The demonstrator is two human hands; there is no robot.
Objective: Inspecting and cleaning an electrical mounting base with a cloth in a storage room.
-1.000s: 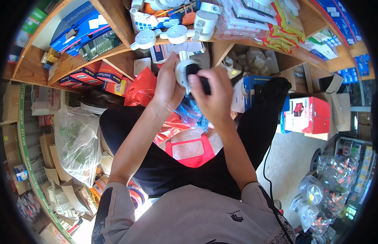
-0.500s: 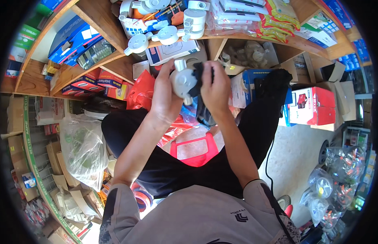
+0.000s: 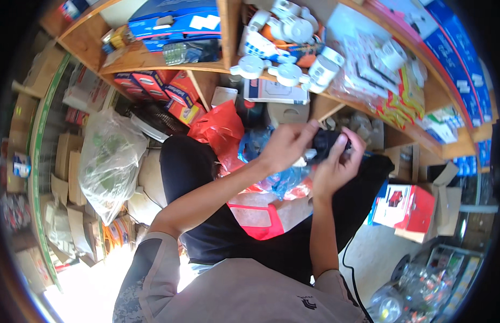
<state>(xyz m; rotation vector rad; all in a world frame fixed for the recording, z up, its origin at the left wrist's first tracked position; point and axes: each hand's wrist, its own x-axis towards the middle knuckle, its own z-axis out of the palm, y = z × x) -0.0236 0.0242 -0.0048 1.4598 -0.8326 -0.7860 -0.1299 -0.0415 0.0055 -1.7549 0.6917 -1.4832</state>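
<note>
My left hand [image 3: 290, 144] is closed at the left edge of a bunched black cloth [image 3: 325, 143], its fingers pinching the fabric. My right hand [image 3: 338, 168] is wrapped round the cloth's other side, with the thumb pressed on it. Both hands are held up over my spread knees. A small white bit [image 3: 300, 161] shows just under the left hand; I cannot make out what it is. Below the hands lie a crumpled blue plastic bag [image 3: 287, 180] and a red plastic bag [image 3: 220, 126]. Ahead, round white plastic junction boxes [image 3: 287, 74] stand along the shelf edge.
A wooden shelf [image 3: 228, 65] crosses in front, holding blue boxes [image 3: 177, 21] and yellow packets [image 3: 403, 102]. A red stool-like frame [image 3: 274, 220] is between my legs. A clear bag [image 3: 110, 161] hangs left; a red-and-white box [image 3: 403, 207] sits right. A black cord [image 3: 347, 264] runs down beside my right leg.
My view has turned and both hands have moved right and lower. The white junction box that was in my left hand no longer shows there; both hands are now at the black cloth.
</note>
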